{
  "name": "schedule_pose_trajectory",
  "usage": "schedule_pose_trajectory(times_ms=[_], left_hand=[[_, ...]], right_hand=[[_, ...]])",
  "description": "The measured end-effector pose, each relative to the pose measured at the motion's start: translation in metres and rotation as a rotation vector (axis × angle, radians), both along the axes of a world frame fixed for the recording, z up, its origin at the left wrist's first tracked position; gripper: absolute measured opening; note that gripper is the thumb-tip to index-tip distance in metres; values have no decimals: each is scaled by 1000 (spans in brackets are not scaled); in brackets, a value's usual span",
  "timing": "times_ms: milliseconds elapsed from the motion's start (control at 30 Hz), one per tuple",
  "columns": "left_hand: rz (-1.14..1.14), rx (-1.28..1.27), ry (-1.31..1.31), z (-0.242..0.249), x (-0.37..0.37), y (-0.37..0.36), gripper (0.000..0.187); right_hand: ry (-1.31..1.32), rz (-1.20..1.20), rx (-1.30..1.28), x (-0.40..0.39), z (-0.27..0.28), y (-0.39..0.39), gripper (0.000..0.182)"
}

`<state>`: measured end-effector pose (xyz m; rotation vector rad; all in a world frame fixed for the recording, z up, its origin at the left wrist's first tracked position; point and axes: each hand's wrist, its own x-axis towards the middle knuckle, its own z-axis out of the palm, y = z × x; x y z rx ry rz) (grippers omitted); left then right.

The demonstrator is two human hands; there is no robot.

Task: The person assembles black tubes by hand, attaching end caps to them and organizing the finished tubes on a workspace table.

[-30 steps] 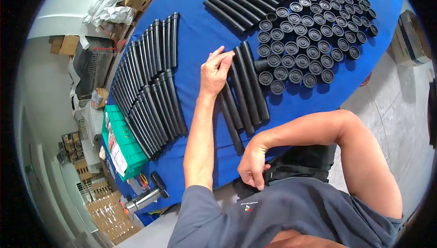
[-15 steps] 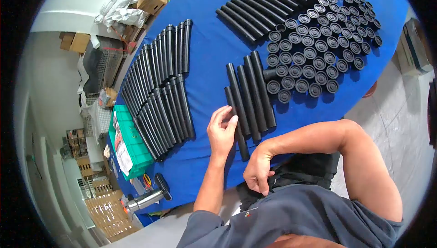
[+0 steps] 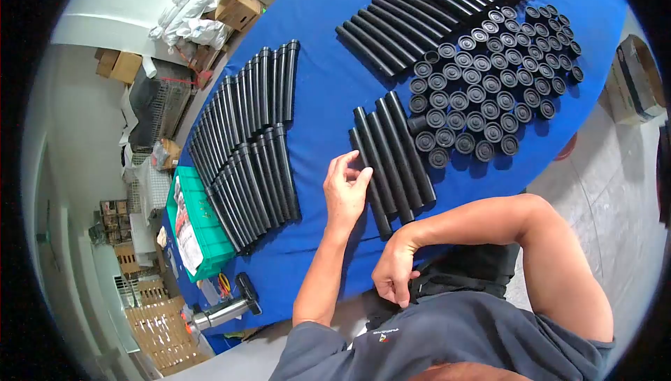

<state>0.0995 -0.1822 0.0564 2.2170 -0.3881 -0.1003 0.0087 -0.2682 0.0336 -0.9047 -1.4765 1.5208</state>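
Note:
My left hand (image 3: 347,191) is at the left side of a small group of black tubes (image 3: 396,161) lying side by side. Its fingertips and thumb, spread apart, touch the leftmost black tube (image 3: 381,212), whose near end sticks out toward me past its neighbours. Close to my waist, my right hand (image 3: 395,274) hangs with bent wrist and curled fingers; its palm is turned away, so I cannot see inside it. Several round black caps (image 3: 475,94) stand packed together to the right of the tubes.
Capped black tubes (image 3: 255,101) lie in two rows on the left of the blue tablecloth (image 3: 321,66). More black tubes (image 3: 419,10) are stacked at the far side. A green bin (image 3: 213,241), scissors (image 3: 224,283) and a metal tool with a black handle (image 3: 227,309) occupy the near left.
My left hand has moved slightly away from me, and the leftmost tube has slid the same way against its neighbours. My right hand stays by my waist. The view has shifted a little.

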Motion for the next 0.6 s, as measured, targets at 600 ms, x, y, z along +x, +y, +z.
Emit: schedule_pose_trajectory(times_ms=[600], left_hand=[[-39,2,104,-2,34,9,46]], right_hand=[[57,-37,19,1,-2,0,36]])
